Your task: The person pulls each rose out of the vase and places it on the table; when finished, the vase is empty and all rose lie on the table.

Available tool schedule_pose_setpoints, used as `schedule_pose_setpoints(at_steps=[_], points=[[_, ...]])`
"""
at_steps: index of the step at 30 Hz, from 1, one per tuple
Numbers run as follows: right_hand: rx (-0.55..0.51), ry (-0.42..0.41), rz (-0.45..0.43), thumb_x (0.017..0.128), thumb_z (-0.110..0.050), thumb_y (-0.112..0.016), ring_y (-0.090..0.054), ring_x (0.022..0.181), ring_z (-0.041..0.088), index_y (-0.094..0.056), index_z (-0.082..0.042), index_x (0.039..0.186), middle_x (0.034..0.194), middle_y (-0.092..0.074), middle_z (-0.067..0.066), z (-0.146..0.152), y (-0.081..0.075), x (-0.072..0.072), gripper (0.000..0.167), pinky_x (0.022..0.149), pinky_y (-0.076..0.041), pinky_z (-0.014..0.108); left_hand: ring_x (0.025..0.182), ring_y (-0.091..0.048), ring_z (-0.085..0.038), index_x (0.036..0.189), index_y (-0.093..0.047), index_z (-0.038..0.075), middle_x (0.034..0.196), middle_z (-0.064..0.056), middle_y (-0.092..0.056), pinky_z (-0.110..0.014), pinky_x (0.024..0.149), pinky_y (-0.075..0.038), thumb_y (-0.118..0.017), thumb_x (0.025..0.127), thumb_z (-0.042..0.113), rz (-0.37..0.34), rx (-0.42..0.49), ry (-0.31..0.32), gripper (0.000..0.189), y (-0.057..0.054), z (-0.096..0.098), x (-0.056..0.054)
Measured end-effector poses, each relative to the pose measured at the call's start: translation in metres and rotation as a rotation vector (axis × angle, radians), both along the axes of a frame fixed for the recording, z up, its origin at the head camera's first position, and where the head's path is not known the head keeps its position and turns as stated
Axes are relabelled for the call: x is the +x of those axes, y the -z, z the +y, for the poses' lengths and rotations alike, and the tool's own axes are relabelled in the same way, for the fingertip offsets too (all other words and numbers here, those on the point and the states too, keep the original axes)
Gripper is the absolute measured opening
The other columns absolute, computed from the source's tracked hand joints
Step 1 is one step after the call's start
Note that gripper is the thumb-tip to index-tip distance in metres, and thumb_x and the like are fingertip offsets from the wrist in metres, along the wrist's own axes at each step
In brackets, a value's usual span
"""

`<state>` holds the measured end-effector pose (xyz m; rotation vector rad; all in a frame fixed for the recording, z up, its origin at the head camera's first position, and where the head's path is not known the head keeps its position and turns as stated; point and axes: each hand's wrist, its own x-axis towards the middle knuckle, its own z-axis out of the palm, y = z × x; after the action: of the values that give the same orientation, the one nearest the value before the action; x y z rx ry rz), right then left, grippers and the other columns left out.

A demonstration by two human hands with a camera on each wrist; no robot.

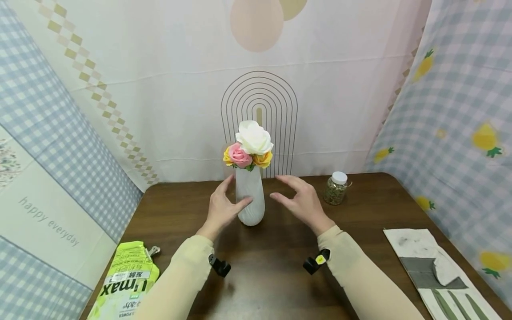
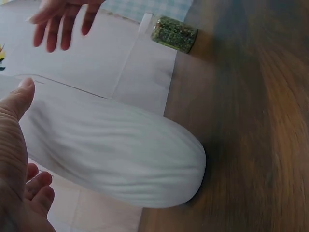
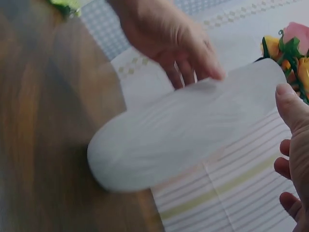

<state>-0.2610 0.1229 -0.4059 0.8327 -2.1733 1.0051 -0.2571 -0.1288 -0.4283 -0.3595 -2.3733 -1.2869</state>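
Note:
A white ribbed vase (image 1: 252, 195) stands upright on the brown table, holding a white flower (image 1: 254, 137), a pink rose (image 1: 240, 155) and yellow blooms (image 1: 262, 159). My left hand (image 1: 220, 208) is at the vase's left side, its thumb overlapping the front and its fingers loosely spread around the far side. In the right wrist view, the left thumb tip comes right at the vase (image 3: 183, 135) near its upper part. To the right, my right hand (image 1: 304, 201) hovers apart from the vase, thumb and fingers spread, palm facing it, with nothing in its grasp.
A white-lidded jar (image 1: 336, 189) of dried green bits stands at the back right. At the front left lies a bright green bag (image 1: 128, 280) with a metal clip (image 1: 154, 251). A white and grey cloth pouch (image 1: 436, 271) lies along the right edge. Printed curtains (image 1: 192, 102) surround the table.

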Motion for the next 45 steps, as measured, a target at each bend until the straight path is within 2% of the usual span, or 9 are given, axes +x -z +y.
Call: schedule_pose_setpoints(at_steps=[4, 8, 16, 21, 24, 31, 40, 45], points=[[-0.102, -0.044, -0.031, 0.08, -0.025, -0.079, -0.062, 0.107, 0.019, -0.069, -0.007, 0.117, 0.116, -0.067, 0.004, -0.015, -0.003, -0.006, 0.043, 0.092, -0.05, 0.036, 0.119, -0.054, -0.02, 0.143, -0.045, 0.014, 0.133, -0.004, -0.056, -0.039, 0.099, -0.045, -0.084, 0.07, 0.044, -0.036, 0.089, 0.038, 0.088, 0.003, 0.003, -0.007], [-0.21, -0.075, -0.059, 0.08, -0.02, -0.079, -0.064, 0.101, 0.017, -0.071, -0.009, 0.113, 0.11, -0.069, 0.002, -0.029, -0.007, -0.008, 0.036, 0.086, -0.053, 0.036, 0.115, -0.056, -0.017, 0.141, -0.045, 0.016, 0.127, -0.002, -0.059, -0.039, 0.098, -0.046, -0.085, 0.07, 0.043, -0.063, 0.136, 0.072, 0.086, 0.005, 0.006, -0.009], [-0.397, -0.122, -0.127, 0.081, -0.009, -0.077, -0.062, 0.085, 0.022, -0.074, -0.002, 0.1, 0.093, -0.068, 0.013, -0.057, -0.026, -0.01, 0.021, 0.07, -0.054, 0.039, 0.111, -0.057, -0.016, 0.137, -0.049, 0.018, 0.121, -0.002, -0.061, -0.038, 0.096, -0.048, -0.086, 0.071, 0.036, -0.051, 0.192, 0.066, 0.078, 0.003, 0.008, -0.012], [-0.425, -0.103, -0.153, 0.081, -0.002, -0.076, -0.06, 0.079, 0.017, -0.073, 0.004, 0.098, 0.087, -0.066, 0.015, -0.066, -0.05, 0.003, 0.018, 0.066, -0.053, 0.033, 0.111, -0.058, -0.017, 0.138, -0.049, 0.016, 0.121, -0.004, -0.062, -0.039, 0.095, -0.049, -0.086, 0.071, 0.034, -0.046, 0.198, 0.069, 0.078, 0.002, 0.007, -0.013], [-0.433, -0.096, -0.175, 0.081, -0.002, -0.075, -0.06, 0.079, 0.013, -0.073, 0.004, 0.1, 0.087, -0.066, 0.015, -0.068, -0.059, 0.007, 0.019, 0.067, -0.053, 0.03, 0.112, -0.058, -0.017, 0.138, -0.049, 0.017, 0.122, -0.003, -0.062, -0.039, 0.094, -0.049, -0.086, 0.071, 0.036, -0.054, 0.191, 0.061, 0.079, 0.002, 0.007, -0.014], [-0.487, -0.125, -0.25, 0.084, 0.0, -0.072, -0.058, 0.079, 0.02, -0.071, 0.006, 0.104, 0.092, -0.066, 0.018, -0.07, -0.065, 0.002, 0.021, 0.067, -0.053, 0.029, 0.112, -0.058, -0.018, 0.139, -0.048, 0.016, 0.122, -0.004, -0.062, -0.04, 0.094, -0.049, -0.085, 0.071, 0.036, -0.063, 0.19, 0.058, 0.079, 0.002, 0.008, -0.016], [-0.586, -0.12, -0.345, 0.081, 0.003, -0.074, -0.056, 0.081, 0.011, -0.071, 0.007, 0.105, 0.103, -0.068, 0.021, -0.077, -0.067, -0.003, 0.025, 0.066, -0.052, 0.024, 0.114, -0.057, -0.018, 0.139, -0.048, 0.016, 0.125, -0.004, -0.06, -0.04, 0.097, -0.047, -0.084, 0.073, 0.036, -0.066, 0.185, 0.097, 0.079, 0.005, 0.008, -0.018], [-0.6, -0.106, -0.339, 0.08, 0.003, -0.075, -0.055, 0.081, 0.011, -0.071, 0.008, 0.104, 0.103, -0.067, 0.022, -0.076, -0.068, -0.003, 0.024, 0.065, -0.051, 0.023, 0.114, -0.057, -0.018, 0.14, -0.047, 0.017, 0.127, -0.004, -0.06, -0.041, 0.097, -0.047, -0.084, 0.073, 0.036, -0.074, 0.177, 0.118, 0.079, 0.005, 0.009, -0.02]])
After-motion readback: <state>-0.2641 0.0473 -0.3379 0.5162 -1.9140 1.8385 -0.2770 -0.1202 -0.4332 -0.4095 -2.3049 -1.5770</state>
